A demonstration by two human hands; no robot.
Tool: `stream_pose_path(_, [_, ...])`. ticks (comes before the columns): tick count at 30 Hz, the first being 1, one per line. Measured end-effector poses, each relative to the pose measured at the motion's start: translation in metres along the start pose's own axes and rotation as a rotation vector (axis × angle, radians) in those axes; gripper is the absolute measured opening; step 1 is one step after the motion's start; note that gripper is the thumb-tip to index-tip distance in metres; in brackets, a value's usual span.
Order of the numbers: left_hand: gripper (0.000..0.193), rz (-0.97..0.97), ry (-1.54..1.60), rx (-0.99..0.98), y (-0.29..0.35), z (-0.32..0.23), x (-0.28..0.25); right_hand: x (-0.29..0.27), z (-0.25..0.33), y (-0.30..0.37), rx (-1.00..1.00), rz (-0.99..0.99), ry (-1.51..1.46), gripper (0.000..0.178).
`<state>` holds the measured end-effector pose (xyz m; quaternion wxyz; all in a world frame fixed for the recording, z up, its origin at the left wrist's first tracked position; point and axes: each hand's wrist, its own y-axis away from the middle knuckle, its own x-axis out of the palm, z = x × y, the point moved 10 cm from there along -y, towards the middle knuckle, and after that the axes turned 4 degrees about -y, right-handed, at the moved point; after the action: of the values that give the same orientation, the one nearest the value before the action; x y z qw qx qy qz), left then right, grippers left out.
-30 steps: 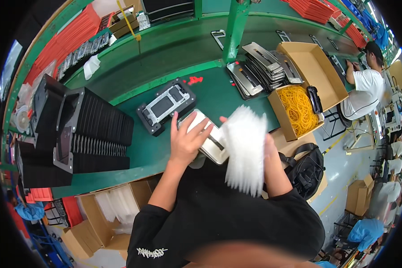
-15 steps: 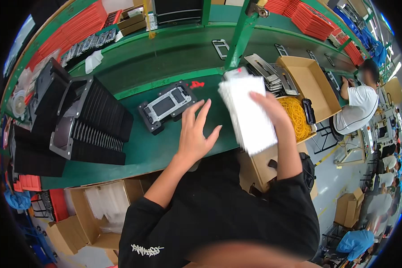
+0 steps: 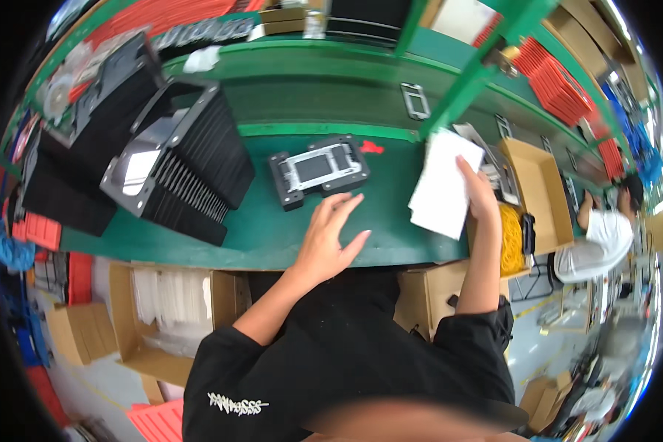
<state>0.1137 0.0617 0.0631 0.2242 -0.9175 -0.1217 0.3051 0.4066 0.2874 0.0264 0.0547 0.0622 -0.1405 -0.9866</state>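
On my feed, right hand [image 3: 479,195] grasps white stack [image 3: 440,188]; left hand [image 3: 323,239] empty, released, near black fixture [image 3: 281,178].

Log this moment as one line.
left hand: open, near black rectangular fixture bearing silver-grey frame | right hand: touching white rectangular sheets
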Motion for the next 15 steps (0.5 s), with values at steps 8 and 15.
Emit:
stream_pose_path(8, [0.095, -0.067, 0.548, -0.085, 0.000, -0.005, 0.012, 0.066, 0.008, 0.097, -0.377, 0.279, -0.018, 0.064])
stream_pose_path(15, [0.094, 0.110, 0.495, -0.312, 0.034, 0.016, -0.039, 0.128, -0.100, 0.077, 0.089, 0.297, -0.437, 0.057])
